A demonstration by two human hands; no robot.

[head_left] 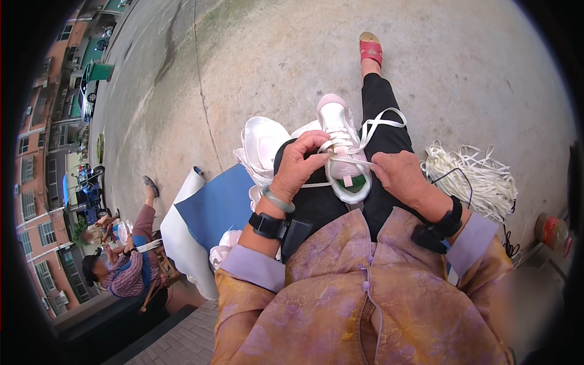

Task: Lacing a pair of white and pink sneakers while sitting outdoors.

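Observation:
A white and pink sneaker (344,143) rests on my lap, its toe pointing away from me and its green insole showing at the heel end. White shoelace (384,118) runs through its upper eyelets, and one loop stands out to the right. My left hand (299,159) pinches the lace at the left side of the tongue. On the right, my right hand (398,176) grips a stretch of lace between thumb and bent fingers, drawn across the tongue. Some lace is hidden behind my left fingers.
More white and pink shoes (263,146) sit at my left, beside a blue sheet (218,199). To my right lies a big heap of white laces (471,179) with a dark cord, near a jar (550,230). Another person (131,271) sits far left.

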